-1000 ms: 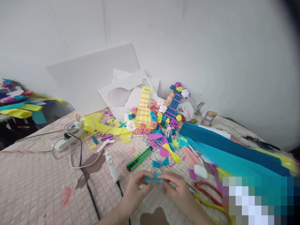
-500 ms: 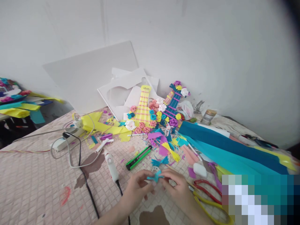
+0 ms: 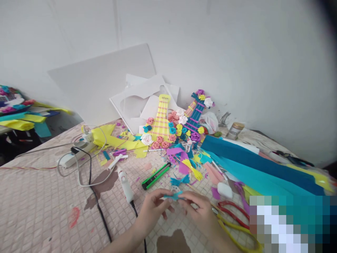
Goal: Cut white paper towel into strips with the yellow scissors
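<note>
Between my two hands is a small piece of turquoise crepe paper, twisted narrow around its middle. My left hand pinches its left end, and my right hand pinches the right end. Just beyond my fingers lies a turquoise paper bow with fringed ends. A yellow paper bundle, tied like a bow, rests a little farther off. Left of that bow is a green and black utility knife. A white round item shows partly behind the held paper.
A white glue gun with a black cord lies at left, near a power strip. Scissors with yellow handles and red-handled pliers are at right. Paper guitars with flowers lean at the back. Blue crepe sheets stretch rightward.
The turquoise paper between my fingers has shifted slightly upward and looks flatter and more drawn out. Both hands keep their pinch, and the things on the table stay put.
</note>
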Demonstrator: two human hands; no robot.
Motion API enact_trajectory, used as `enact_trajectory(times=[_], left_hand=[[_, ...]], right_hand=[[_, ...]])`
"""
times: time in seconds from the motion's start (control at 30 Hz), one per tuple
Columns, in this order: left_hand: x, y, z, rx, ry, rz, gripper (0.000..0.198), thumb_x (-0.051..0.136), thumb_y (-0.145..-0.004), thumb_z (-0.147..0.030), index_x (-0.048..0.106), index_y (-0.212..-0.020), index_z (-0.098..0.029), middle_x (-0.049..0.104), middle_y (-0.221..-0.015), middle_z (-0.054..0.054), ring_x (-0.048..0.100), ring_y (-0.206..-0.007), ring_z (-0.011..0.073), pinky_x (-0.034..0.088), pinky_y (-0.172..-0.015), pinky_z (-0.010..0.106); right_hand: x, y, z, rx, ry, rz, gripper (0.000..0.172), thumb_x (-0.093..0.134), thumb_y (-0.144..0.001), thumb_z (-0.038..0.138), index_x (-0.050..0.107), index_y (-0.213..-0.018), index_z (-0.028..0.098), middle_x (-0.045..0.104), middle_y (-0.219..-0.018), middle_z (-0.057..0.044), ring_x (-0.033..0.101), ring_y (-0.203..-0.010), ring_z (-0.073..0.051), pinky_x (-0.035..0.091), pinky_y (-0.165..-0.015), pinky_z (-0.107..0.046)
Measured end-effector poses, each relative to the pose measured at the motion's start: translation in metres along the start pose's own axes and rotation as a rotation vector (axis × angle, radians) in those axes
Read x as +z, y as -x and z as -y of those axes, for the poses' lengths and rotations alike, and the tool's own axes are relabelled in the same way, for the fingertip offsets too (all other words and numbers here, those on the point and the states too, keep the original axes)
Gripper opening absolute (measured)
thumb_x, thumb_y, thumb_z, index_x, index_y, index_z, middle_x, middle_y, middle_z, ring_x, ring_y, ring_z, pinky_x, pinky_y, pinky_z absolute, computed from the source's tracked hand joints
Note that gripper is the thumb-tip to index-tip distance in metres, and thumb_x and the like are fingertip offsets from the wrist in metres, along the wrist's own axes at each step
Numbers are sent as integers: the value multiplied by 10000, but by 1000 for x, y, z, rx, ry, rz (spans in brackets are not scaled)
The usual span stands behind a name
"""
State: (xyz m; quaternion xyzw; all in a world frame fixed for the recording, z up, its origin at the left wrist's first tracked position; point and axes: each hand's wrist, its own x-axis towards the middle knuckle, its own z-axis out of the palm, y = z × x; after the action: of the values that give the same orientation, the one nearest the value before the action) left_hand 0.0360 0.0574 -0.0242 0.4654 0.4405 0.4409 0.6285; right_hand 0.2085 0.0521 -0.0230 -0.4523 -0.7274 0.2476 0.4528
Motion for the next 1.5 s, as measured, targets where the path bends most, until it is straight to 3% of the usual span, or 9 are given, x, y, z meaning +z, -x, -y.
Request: enact_trajectory(times=[0.17, 0.33, 0.5, 0.73, 0.97, 1.13, 1.5], left_hand=[[1, 1, -4, 29, 16, -13, 283, 698, -658, -352, 632, -803, -118, 643, -677, 42, 639, -616, 164, 459, -466, 216], [2, 4, -3, -42, 31, 67, 416, 652, -711, -373, 537, -1039, -146, 659, -680, 32, 642, -547, 163, 436, -428, 215], [3, 3, -3, 26, 19, 24, 293, 694, -668, -340, 582, -853, -143, 633, -698, 18, 636, -601, 153, 464, -491, 229], [0, 1, -1, 69, -66, -14, 236, 675, -685, -348, 642, -732, -119, 618, -639, 28, 546, -570, 109, 450, -562, 242], [-4, -1, 1, 111, -41, -37, 203, 696, -665, -333, 662, -718, -140, 622, -672, 16, 521, -606, 102, 425, -588, 225], [-1, 0, -2, 128, -43, -84, 189, 703, -657, -328, 672, -683, -144, 651, -700, 30, 562, -685, 126, 441, -656, 225], [-4, -2, 3, 142, -107, -94, 217, 687, -673, -351, 639, -707, -142, 617, -661, 14, 549, -652, 116, 437, -628, 218]], right_hand=[[0, 0, 0, 126, -77, -14, 206, 576, -807, 331, 679, -753, 161, 668, -639, -41, 574, -467, -140, 488, -486, -233], [1, 1, -2, -27, 24, -44, 163, 563, -822, 280, 687, -775, 185, 710, -763, -63, 641, -615, -170, 515, -581, -250], [2, 0, 1, -97, 52, -45, 187, 549, -835, 262, 690, -752, 172, 709, -727, -73, 651, -645, -183, 513, -575, -246], [2, 1, -1, 48, -38, -50, 174, 596, -800, 320, 694, -790, 177, 701, -709, -49, 594, -495, -141, 502, -522, -242], [2, 0, 1, 96, -112, -60, 150, 614, -779, 300, 682, -740, 172, 689, -746, -62, 603, -546, -154, 502, -545, -249], [4, 0, 0, 122, -129, -77, 168, 621, -759, 297, 640, -659, 163, 648, -666, -47, 570, -526, -149, 479, -544, -253], [8, 3, -4, 311, -257, -33, 163, 633, -746, 325, 609, -773, 166, 599, -655, -20, 554, -538, -143, 460, -524, -248]])
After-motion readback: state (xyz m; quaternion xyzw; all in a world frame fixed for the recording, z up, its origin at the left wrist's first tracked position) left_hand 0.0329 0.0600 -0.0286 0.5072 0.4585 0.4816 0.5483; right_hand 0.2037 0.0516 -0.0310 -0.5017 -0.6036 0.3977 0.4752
